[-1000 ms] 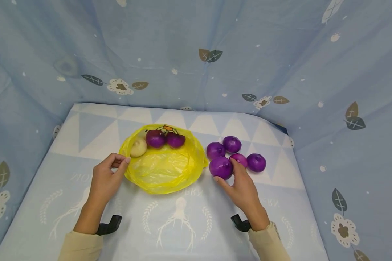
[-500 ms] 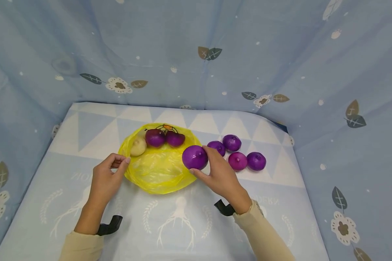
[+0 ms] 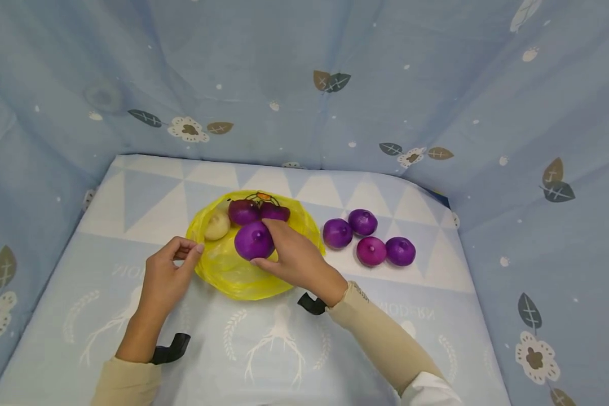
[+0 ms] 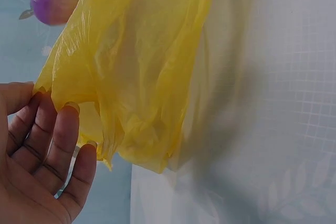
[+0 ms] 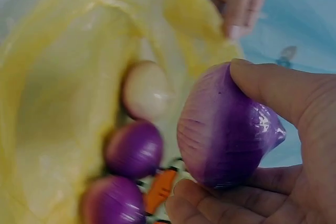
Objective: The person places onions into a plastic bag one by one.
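Observation:
A yellow plastic bag (image 3: pixel 233 282) lies with its mouth wide open on the table. My left hand (image 3: pixel 170 276) pinches the bag's left rim between thumb and fingers; the left wrist view shows the thin film (image 4: pixel 142 66) drawn up at the fingertips. Over the bag's opening, my right hand (image 3: pixel 299 256) holds a purple onion (image 3: pixel 254 241) between thumb and fingers, its pointed tip towards the palm in the right wrist view. Inside the bag sit a pale yellow onion (image 3: pixel 217 225) and two purple onions (image 5: pixel 134 149), partly hidden by the bag's far wall in the head view.
Right of the bag, several loose onions rest on the table: purple ones (image 3: pixel 338 233) and a pinker one (image 3: pixel 371 251). A patterned cloth (image 3: pixel 279 355) covers the table. Blue curtains (image 3: pixel 264 67) enclose the back and sides. Each wrist wears a black mount (image 3: pixel 171 348).
My right hand has carried the purple onion leftward from beside the loose onions to above the bag's opening. The left hand stays at the bag's rim.

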Demonstrator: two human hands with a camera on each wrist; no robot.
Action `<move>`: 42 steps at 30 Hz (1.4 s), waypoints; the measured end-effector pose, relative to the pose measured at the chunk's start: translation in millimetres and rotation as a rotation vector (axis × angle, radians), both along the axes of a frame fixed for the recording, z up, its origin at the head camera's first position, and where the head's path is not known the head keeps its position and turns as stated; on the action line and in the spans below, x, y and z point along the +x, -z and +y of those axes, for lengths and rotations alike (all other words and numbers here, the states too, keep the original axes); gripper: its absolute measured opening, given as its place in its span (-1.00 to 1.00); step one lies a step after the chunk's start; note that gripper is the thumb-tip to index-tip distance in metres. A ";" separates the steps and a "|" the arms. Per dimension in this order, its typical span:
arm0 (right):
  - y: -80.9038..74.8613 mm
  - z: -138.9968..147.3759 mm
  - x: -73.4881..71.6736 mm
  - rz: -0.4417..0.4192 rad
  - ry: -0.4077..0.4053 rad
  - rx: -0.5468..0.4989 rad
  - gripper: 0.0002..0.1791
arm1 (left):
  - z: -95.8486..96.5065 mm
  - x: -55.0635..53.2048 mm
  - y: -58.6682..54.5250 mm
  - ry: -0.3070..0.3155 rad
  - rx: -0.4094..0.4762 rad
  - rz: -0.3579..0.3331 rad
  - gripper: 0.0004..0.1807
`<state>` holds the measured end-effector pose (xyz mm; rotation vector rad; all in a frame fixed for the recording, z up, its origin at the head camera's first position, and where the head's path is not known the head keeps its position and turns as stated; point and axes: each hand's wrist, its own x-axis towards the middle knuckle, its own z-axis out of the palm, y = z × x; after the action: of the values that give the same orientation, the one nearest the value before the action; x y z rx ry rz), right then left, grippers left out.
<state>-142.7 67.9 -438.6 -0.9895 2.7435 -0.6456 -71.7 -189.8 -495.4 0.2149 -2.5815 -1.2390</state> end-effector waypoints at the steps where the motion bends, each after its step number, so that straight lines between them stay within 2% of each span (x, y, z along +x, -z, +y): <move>1: 3.8 -3.2 -2.1 -0.020 0.001 0.002 -0.04 | 0.3 -0.4 -0.2 0.002 0.003 0.001 -0.76; 6: 29.8 -19.3 -13.2 -0.110 -0.014 -0.009 -0.07 | 2.2 0.0 -0.1 0.010 0.020 -0.008 -0.76; 10: 46.8 -34.2 -19.0 -0.103 -0.062 -0.024 -0.12 | 2.0 0.9 0.3 0.004 0.016 0.001 -0.77; 13: 53.4 -45.3 -19.6 -0.083 -0.077 0.002 -0.14 | 1.5 0.2 0.3 0.009 0.025 0.010 -0.77; 17: 59.6 -57.5 -17.6 -0.083 -0.087 0.040 -0.12 | 1.0 -1.0 1.5 0.014 0.034 0.018 -0.77; 23: 65.9 -67.2 -14.8 -0.118 -0.103 0.044 -0.04 | 0.7 -1.9 2.3 0.012 0.033 0.017 -0.78; 35: 71.8 -72.8 -10.8 -0.134 -0.102 0.081 -0.09 | -0.2 -0.9 2.3 0.017 0.042 0.011 -0.76; 42: 73.4 -77.5 -12.4 -0.110 -0.138 0.070 -0.13 | -1.3 -0.1 2.3 0.012 0.037 0.002 -0.74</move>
<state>-155.1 -9.6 -511.9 -1.0820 2.5576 -0.5602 -71.8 -191.1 -497.8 0.2057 -2.5641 -1.2912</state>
